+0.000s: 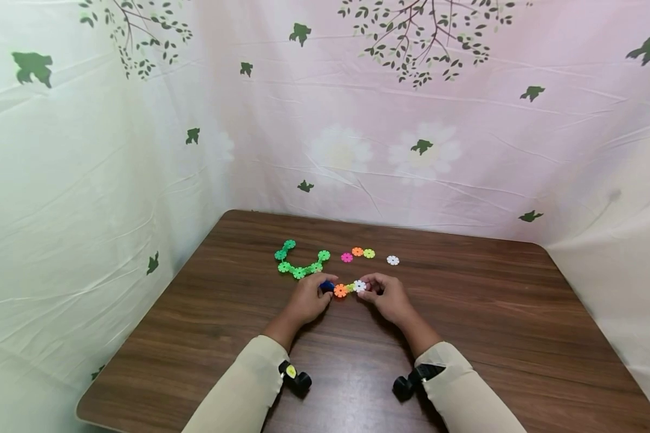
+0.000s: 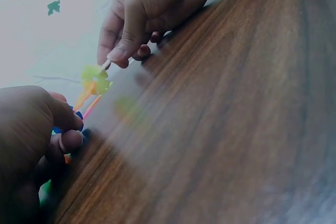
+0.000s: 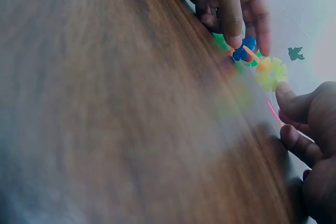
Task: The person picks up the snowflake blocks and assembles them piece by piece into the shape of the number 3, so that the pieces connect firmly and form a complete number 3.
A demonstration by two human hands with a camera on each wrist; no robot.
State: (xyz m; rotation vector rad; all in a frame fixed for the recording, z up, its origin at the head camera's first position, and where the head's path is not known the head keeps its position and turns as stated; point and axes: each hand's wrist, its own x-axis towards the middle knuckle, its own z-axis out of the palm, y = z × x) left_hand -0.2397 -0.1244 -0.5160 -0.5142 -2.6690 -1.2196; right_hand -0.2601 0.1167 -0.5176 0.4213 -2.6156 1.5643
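Observation:
Both hands hold a short chain of flower-shaped interlocking discs low over the table's middle. My left hand [image 1: 306, 300] pinches its blue disc [image 3: 244, 50] between thumb and fingers. Joined on from there are an orange disc [image 1: 340, 291] and a yellow disc [image 3: 271, 74]. At the other end, the thumb and fingers of my right hand [image 1: 387, 297] pinch a white disc [image 1: 360, 286]. The left wrist view shows that white disc only edge-on, mostly covered by fingertips.
Behind the left hand, several green discs [image 1: 299, 272] form a curved chain. Further back lie a pink disc [image 1: 346, 257], an orange disc [image 1: 357, 251] beside a yellow-green one [image 1: 369, 254], and a white disc [image 1: 392, 260]. Printed cloth [image 1: 390, 198] hangs around the brown wooden table [image 1: 493, 337].

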